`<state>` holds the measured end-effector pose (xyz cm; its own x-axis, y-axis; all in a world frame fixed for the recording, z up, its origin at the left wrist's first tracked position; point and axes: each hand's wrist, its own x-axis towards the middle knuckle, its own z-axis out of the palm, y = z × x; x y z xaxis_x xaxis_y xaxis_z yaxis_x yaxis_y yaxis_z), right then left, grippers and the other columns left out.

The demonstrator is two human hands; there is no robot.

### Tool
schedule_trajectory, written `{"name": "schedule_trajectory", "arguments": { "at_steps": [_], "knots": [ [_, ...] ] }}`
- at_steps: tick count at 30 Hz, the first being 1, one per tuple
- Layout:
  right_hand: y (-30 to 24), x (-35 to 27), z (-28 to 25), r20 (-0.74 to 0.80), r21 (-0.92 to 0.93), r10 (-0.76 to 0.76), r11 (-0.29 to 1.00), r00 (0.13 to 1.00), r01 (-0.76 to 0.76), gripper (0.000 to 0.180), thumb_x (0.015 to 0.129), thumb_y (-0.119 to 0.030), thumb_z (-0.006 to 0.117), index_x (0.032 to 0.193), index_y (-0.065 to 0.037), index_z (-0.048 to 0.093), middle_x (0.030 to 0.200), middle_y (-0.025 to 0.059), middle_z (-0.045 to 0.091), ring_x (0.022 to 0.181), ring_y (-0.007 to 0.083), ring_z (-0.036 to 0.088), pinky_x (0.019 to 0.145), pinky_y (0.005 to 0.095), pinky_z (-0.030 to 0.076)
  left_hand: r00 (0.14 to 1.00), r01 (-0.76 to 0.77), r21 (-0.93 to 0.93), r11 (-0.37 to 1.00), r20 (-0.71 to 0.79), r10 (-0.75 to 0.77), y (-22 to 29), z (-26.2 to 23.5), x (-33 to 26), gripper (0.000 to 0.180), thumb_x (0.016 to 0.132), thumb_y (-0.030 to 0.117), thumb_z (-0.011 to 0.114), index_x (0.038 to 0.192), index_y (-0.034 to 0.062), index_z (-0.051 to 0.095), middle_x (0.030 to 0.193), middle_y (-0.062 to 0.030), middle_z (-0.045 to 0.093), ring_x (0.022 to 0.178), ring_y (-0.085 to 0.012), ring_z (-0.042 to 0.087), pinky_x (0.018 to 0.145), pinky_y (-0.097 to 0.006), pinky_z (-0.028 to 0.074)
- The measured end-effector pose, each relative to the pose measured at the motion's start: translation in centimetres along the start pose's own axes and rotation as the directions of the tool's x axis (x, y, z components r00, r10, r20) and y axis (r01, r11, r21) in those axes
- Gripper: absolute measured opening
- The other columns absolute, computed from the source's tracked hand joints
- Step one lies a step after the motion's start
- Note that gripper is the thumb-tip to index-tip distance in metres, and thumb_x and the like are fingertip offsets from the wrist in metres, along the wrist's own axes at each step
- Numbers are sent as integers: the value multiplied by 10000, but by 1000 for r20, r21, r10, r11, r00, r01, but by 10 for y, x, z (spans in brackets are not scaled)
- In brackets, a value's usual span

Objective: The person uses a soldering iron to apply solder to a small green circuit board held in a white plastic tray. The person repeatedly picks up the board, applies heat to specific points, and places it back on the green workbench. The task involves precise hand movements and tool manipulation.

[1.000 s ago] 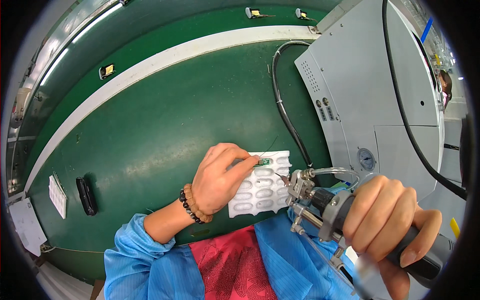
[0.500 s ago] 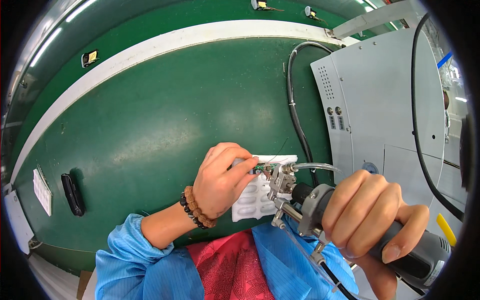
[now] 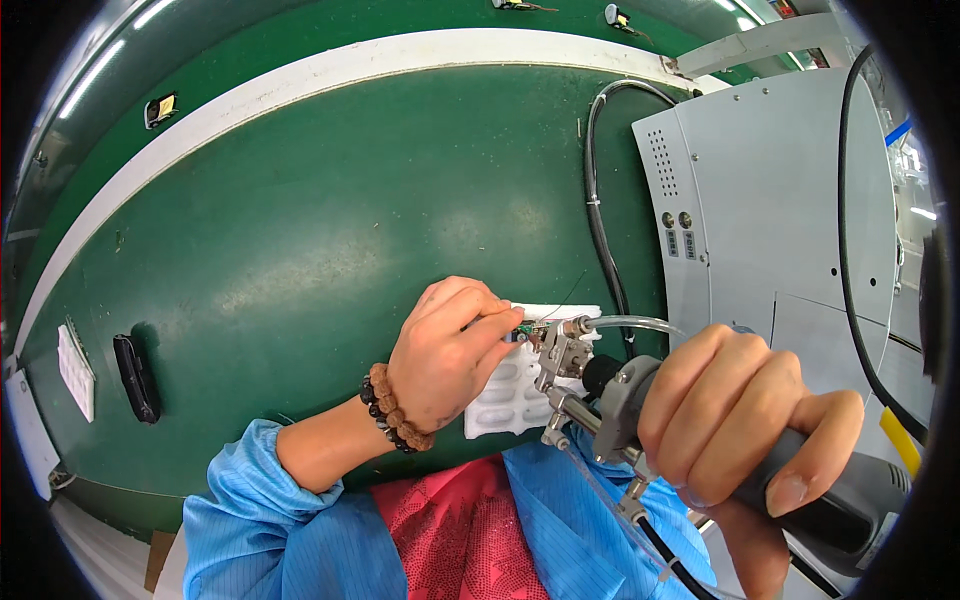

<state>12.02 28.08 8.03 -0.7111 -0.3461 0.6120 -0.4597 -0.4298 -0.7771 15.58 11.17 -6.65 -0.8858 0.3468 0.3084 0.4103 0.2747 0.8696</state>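
My left hand, with a beaded bracelet on its wrist, pinches a small green circuit board over the far part of a white moulded tray. A thin dark wire sticks up from the board, and the fingertips cover part of it. My right hand is wrapped around a grey and black electric screwdriver, tilted with its metal head at the board. The head hides the tip, so contact cannot be seen. A clear hose runs from the head to the right.
A large grey machine stands on the right, with a black cable beside it on the green table. At the left lie a black case and another white tray. Small parts sit beyond the white rail.
The whole view has shifted slightly. Both hands keep their holds, and the screwdriver's head remains close to the circuit board.
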Motion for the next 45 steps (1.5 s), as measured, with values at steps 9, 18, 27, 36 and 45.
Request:
{"name": "schedule_trajectory", "arguments": {
  "at_steps": [9, 18, 27, 36, 45],
  "knots": [
    [1, 1, 2, -25, -4, 79, 997, 997, -79, 399, 839, -304, 823, 962, -93, 508, 615, 54, 610, 445, 154, 579, 415, 260, 443, 1000, -6, -19, 1000, -3, 6, 0, 2, -1, 368, 647, -23, 814, 1002, 26, 733, 952, -81, 694, 953, -288, 657, 844, -390, 535],
    [-60, -8, -19, -112, 45, -123, 991, 986, 129, 191, 901, -50, 716, 956, -71, 535, 614, 125, 629, 482, 227, 621, 422, 332, 486, 1000, 9, 2, 1000, 22, -9, 9, -7, -2, 323, 770, 139, 829, 1062, 47, 726, 1042, -94, 701, 1020, -324, 660, 921, -416, 533],
    [-89, -17, -17, 45, 6, -60, 998, 997, 60, 625, 861, -576, 753, 1198, -99, 526, 743, 3, 554, 550, 132, 520, 515, 254, 435, 992, 111, 146, 983, 39, -118, -1, -115, 66, 327, 797, 209, 858, 1056, 38, 756, 949, -122, 727, 898, -264, 696, 825, -383, 541],
    [-68, -15, -15, 45, 42, -78, 996, 996, 77, 647, 851, -582, 757, 1157, -71, 506, 774, 53, 557, 556, 160, 537, 505, 272, 449, 929, 358, 731, 582, -340, -144, -159, -379, 53, 332, 915, 141, 682, 1235, 54, 676, 1211, -181, 701, 1159, -365, 644, 1010, -411, 509],
    [-54, -24, -30, 2, 10, -85, 996, 996, 85, 481, 826, -332, 861, 1001, -85, 487, 632, 48, 661, 518, 140, 663, 506, 253, 583, 916, 398, 723, 564, -350, -197, -202, -410, 17, 470, 838, -4, 706, 1299, 59, 635, 1243, -149, 677, 1161, -322, 640, 1046, -383, 494]
  ]
}}
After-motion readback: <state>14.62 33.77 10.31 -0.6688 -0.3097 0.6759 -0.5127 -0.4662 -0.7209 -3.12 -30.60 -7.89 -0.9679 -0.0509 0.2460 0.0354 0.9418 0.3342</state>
